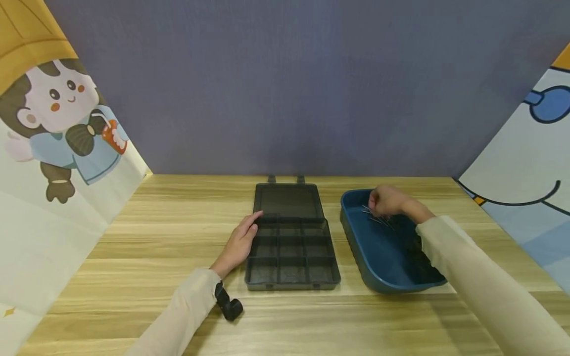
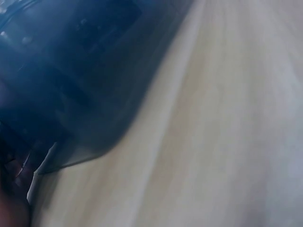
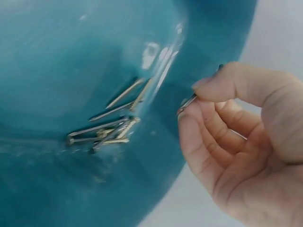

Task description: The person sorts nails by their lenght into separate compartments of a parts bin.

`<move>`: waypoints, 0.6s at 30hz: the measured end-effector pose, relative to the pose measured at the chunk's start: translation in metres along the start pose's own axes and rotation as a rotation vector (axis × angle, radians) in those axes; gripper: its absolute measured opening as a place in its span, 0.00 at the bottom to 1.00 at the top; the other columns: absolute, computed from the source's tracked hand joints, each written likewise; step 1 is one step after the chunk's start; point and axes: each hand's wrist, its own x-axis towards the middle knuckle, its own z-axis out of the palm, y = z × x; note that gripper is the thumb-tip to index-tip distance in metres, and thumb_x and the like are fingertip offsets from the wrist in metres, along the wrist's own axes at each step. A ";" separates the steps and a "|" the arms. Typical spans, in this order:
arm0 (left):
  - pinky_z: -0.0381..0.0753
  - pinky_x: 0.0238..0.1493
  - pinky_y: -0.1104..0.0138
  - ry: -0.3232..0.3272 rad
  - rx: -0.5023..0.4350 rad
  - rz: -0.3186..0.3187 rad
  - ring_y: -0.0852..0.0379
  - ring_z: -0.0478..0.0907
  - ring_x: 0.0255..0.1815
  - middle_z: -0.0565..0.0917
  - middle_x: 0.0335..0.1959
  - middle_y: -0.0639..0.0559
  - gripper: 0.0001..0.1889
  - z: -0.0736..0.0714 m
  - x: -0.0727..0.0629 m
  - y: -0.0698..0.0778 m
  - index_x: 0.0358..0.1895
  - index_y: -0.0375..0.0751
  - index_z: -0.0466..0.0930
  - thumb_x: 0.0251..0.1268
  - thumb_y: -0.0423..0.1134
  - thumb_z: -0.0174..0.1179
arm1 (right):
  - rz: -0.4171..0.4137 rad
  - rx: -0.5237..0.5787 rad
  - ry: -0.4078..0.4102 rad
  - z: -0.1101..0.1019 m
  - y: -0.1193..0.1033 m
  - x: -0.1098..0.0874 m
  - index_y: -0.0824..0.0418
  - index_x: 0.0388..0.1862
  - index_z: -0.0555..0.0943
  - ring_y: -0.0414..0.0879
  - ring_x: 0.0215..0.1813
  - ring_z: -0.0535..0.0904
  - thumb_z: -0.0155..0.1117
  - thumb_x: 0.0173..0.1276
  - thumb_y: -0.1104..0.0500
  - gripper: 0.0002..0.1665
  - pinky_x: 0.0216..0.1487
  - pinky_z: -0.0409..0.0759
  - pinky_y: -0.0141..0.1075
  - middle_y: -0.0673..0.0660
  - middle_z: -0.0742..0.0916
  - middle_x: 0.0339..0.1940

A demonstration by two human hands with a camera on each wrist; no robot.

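Note:
My right hand [image 1: 387, 200] is over the far end of a blue plastic bin [image 1: 371, 264]. Between thumb and index finger it pinches a thin metal nail [image 3: 188, 102], clearest in the right wrist view. Below, several loose nails [image 3: 113, 130] lie in a small heap on the bin's floor. My left hand [image 1: 240, 242], fingers extended, rests against the left side of a dark translucent compartment box [image 1: 291, 286]. The box's lid [image 1: 289, 200] is swung back flat behind it, and no contents show in its compartments. The left wrist view is blurred.
Both containers stand on a wood-grain table [image 1: 178, 212], with a narrow strip of table between them. A dark grey wall panel [image 1: 294, 89] rises behind the table. Printed cartoon panels flank it. A black wrist camera [image 1: 229, 304] is strapped to the left sleeve.

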 end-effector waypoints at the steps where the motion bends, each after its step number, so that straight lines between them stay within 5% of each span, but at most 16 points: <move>1: 0.59 0.69 0.45 0.003 -0.003 -0.001 0.38 0.60 0.71 0.68 0.67 0.36 0.21 0.000 0.000 0.000 0.68 0.32 0.63 0.75 0.32 0.39 | -0.016 -0.006 0.011 -0.001 -0.003 -0.001 0.65 0.26 0.77 0.42 0.22 0.71 0.60 0.55 0.68 0.01 0.27 0.71 0.34 0.53 0.78 0.22; 18: 0.58 0.70 0.46 0.015 -0.018 -0.016 0.39 0.60 0.71 0.68 0.67 0.36 0.21 0.001 0.000 0.001 0.68 0.32 0.64 0.75 0.31 0.39 | -0.048 0.046 -0.007 -0.009 -0.044 -0.014 0.69 0.32 0.80 0.41 0.20 0.70 0.58 0.55 0.69 0.06 0.25 0.71 0.34 0.52 0.79 0.19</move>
